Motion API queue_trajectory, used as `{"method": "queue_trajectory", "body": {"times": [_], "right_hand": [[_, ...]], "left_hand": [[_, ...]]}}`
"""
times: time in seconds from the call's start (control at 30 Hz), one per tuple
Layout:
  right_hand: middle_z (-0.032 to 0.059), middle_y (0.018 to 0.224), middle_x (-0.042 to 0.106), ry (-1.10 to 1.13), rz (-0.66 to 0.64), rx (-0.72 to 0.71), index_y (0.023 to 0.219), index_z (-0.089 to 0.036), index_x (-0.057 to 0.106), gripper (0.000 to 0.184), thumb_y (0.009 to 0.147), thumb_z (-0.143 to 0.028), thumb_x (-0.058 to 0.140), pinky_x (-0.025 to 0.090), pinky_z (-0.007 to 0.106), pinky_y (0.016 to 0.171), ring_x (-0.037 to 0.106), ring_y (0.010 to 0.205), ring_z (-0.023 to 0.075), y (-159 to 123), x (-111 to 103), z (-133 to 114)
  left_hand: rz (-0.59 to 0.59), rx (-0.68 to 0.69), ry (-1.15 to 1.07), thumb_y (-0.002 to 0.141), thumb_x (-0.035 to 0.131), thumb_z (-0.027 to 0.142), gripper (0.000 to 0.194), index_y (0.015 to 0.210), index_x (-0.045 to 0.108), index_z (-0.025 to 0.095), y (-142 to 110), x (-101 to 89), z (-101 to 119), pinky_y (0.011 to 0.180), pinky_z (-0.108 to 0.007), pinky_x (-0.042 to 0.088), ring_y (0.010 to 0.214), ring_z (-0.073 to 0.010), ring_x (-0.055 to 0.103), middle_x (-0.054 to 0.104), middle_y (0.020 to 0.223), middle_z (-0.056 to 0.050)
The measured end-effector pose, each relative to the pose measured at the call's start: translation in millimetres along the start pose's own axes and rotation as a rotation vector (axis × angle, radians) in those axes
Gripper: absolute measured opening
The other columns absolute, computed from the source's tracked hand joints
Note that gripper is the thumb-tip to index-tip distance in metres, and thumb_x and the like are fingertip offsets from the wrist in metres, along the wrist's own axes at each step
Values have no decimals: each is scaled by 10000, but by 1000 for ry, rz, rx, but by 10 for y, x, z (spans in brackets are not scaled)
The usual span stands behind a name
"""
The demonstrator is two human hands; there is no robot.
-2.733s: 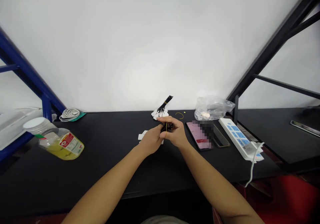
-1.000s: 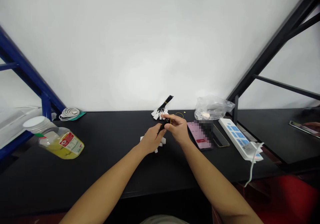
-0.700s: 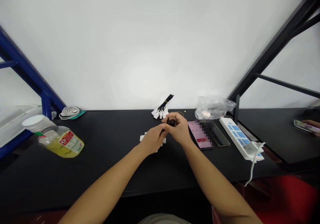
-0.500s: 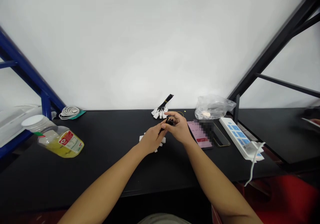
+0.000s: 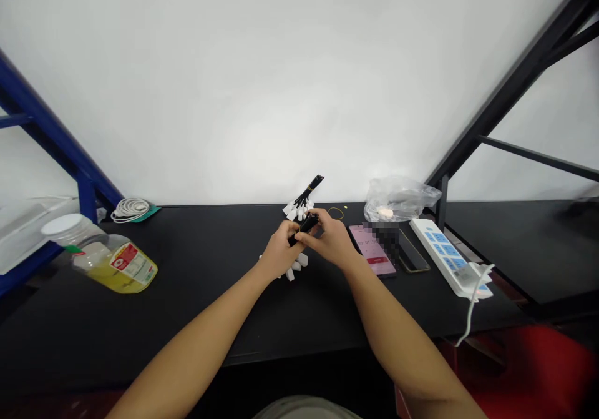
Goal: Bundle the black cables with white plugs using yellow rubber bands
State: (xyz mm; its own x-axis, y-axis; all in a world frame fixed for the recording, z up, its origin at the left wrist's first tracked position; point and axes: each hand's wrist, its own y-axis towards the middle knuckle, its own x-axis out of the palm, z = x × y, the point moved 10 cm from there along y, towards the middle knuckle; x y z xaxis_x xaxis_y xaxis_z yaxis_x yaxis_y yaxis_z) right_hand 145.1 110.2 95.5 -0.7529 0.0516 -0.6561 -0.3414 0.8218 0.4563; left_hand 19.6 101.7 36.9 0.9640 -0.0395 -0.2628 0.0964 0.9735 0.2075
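Both hands meet above the middle of the black table (image 5: 196, 294). My left hand (image 5: 277, 254) is closed round a bundle of thin black cables (image 5: 304, 225) whose white plug ends (image 5: 296, 267) hang out below it. My right hand (image 5: 333, 241) pinches the upper end of the same bundle, and a thin yellow band seems to lie round it. Behind the hands, a second tied bundle of black cables with white ends (image 5: 303, 200) lies near the wall. A loose yellow rubber band (image 5: 336, 213) lies beside it.
A phone with a lit pink screen (image 5: 373, 258) and a dark phone (image 5: 412, 255) lie right of the hands, then a white power strip (image 5: 452, 260) and a clear plastic bag (image 5: 397, 199). At left lie a plastic jar on its side (image 5: 105, 258) and a coiled white cable (image 5: 130, 209).
The hands have kept working at the cable bundle, turning it. They now sit slightly nearer the wall, with the black end sticking up between the fingers. A person's hand with a phone at far right is gone.
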Motion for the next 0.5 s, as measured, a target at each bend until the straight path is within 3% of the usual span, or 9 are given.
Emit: {"method": "queue_trajectory", "body": {"times": [0.13, 0.33, 0.5], "right_hand": [[-11, 788, 619, 142, -121, -48, 1276, -219, 444, 480, 868, -356, 656, 420, 261, 613, 587, 662, 154, -18, 146, -42], [-89, 658, 457, 410, -164, 7, 1293, -234, 402, 434, 908, -307, 587, 351, 233, 561, 424, 559, 104, 8, 199, 83], [-110, 591, 406, 609, -193, 116, 1225, -237, 482, 360, 895, -312, 604, 363, 230, 551, 390, 513, 92, 18, 229, 188]], "left_hand": [[-38, 33, -115, 889, 623, 366, 352, 1188, 527, 206, 0, 5, 24, 554, -230, 397, 538, -88, 504, 628, 731, 27], [-10, -17, -351, 827, 683, 404, 258, 918, 616, 172, 62, -48, -15, 541, -225, 399, 504, -79, 473, 523, 624, 50], [-19, -54, -582, 803, 684, 401, 261, 879, 589, 170, 83, -4, -68, 602, -256, 464, 462, -71, 432, 457, 539, 88]]}}
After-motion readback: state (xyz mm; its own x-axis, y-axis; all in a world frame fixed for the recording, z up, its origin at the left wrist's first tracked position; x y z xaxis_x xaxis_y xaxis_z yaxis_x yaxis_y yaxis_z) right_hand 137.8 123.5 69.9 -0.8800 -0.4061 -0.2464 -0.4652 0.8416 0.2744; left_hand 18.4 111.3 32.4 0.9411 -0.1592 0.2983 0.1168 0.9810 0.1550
